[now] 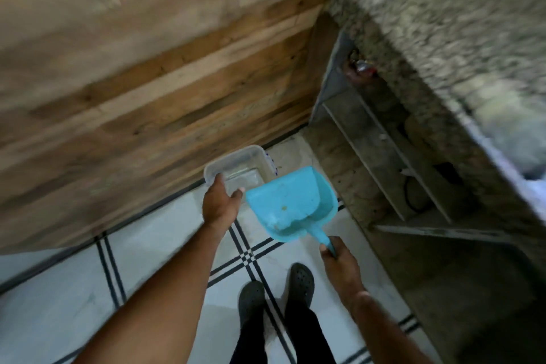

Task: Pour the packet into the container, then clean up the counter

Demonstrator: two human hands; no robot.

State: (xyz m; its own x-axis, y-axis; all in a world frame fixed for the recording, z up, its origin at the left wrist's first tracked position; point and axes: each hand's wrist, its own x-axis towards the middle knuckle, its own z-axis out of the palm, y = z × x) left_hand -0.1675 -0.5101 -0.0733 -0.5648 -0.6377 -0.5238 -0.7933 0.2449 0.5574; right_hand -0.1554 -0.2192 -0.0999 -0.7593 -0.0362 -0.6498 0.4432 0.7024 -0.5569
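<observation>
Gripping the clear container [239, 167] (seemingly empty), the left hand [220, 204]; right hand [339, 260] clasps the dustpan [291, 204]

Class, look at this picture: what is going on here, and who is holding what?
A person stands on a tiled floor beside a stone counter. The left hand holds a clear plastic container by its near rim. The right hand has its grip on the handle of a blue dustpan, held next to the container. The picture is blurred.
</observation>
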